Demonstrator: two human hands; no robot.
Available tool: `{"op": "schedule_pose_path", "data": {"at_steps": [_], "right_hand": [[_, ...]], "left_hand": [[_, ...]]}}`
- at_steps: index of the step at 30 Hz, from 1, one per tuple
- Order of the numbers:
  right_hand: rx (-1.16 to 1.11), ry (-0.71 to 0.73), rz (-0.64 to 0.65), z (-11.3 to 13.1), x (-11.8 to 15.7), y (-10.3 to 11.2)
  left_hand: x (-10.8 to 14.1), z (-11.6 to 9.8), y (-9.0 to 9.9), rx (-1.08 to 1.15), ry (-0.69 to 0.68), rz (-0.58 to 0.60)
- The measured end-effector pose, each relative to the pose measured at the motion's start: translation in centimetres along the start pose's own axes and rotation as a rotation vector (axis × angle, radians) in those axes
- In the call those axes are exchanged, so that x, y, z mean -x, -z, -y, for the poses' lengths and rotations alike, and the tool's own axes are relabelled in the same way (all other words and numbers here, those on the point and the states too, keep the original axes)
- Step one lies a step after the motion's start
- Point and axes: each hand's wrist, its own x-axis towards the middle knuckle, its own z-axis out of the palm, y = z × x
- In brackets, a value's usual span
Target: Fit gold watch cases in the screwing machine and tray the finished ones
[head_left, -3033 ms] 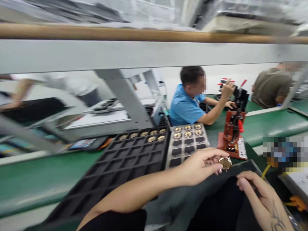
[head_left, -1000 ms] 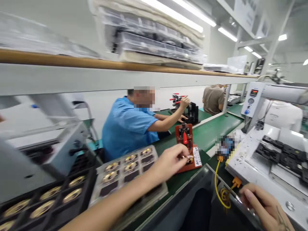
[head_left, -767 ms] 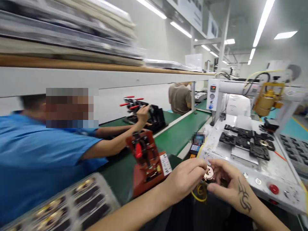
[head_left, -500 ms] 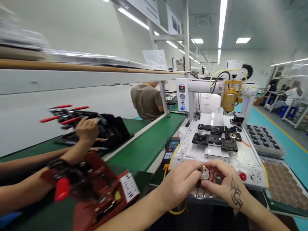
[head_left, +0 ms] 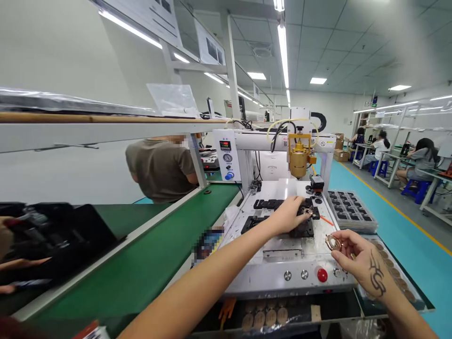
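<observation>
Right-hand grip (head_left: 362, 259) pinches a watch case (head_left: 333, 243) by its rim, seemingly to spare its face, by the machine's (head_left: 264, 278) near right. Left-hand grip (head_left: 287, 220) meets a second case (head_left: 308, 213), probably steadied by its black holder (head_left: 315, 214); whether it pinches, I cannot tell.

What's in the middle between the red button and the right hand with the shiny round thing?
A silver knob. In the head view, it shows between the red button and the right hand, which holds the shiny round thing.
</observation>
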Motion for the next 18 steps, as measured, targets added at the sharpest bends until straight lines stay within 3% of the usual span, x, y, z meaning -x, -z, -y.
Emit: {"op": "schedule_pose_path", "data": {"at_steps": [4,7,10,14,18], "right_hand": [[0.038,0.011,-0.019,0.2,1.4,3.2],[0.088,0.009,-0.029,0.7,2.1,5.2],[0.112,0.009,-0.099,1.3,1.2,6.2],[0.12,0.032,-0.089,1.3,-2.2,5.2],[0.112,0.073,-0.018,-0.4,-5.1,2.8]], "left_hand": [[-5.8,1.6,-1.1,-0.076,0.107,0.21],[-7.6,2.3,-1.5,-0.125,0.171,0.346],[-8.5,2.4,-1.3,-0.157,0.208,0.45],[-9.8,1.5,-1.2,-0.177,0.237,0.525],[-9.9,0.4,-1.4,-0.13,0.247,0.49]]}}
